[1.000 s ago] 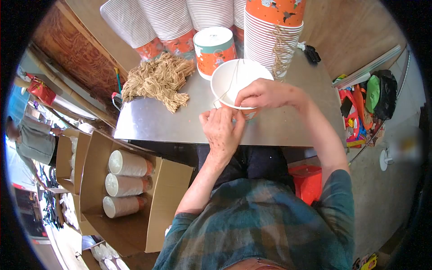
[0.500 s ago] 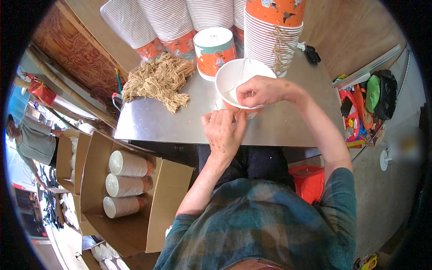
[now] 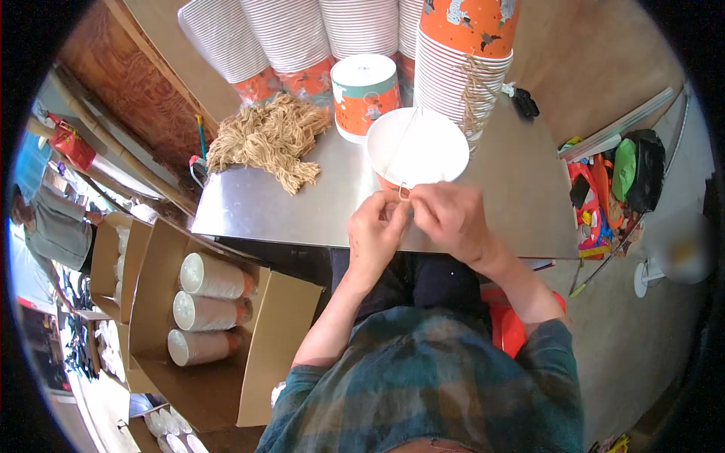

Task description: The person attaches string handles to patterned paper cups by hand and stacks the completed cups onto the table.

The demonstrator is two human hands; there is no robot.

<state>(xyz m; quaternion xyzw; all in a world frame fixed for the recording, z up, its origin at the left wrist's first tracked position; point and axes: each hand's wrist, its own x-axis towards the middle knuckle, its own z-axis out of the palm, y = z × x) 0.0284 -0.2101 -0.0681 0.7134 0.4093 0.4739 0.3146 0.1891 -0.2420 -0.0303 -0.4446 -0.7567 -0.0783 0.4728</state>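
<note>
A white paper bucket [image 3: 423, 147] with an orange outside stands near the table's front edge, its mouth facing up toward me. A thin pale cord [image 3: 403, 143] crosses its inside and forms a small loop at the near rim. My left hand [image 3: 375, 232] is closed in a pinch on the cord just outside that rim. Closed beside it, my right hand [image 3: 451, 217] grips the cord at the loop. The fingers partly hide the cord's ends. A tan heap of cords [image 3: 264, 140] lies to the left on the table.
Behind the bucket stands an upside-down orange and green bucket [image 3: 366, 98]. Tall stacks of nested buckets [image 3: 461, 79] line the back. An open cardboard box [image 3: 283, 347] with wrapped stacks is at left, near a person in grey [image 3: 60, 234]. Bags [image 3: 627, 174] lie at right.
My right hand has moved from inside the bucket's mouth to the near rim, beside my left hand. A cord loop now shows between the hands.
</note>
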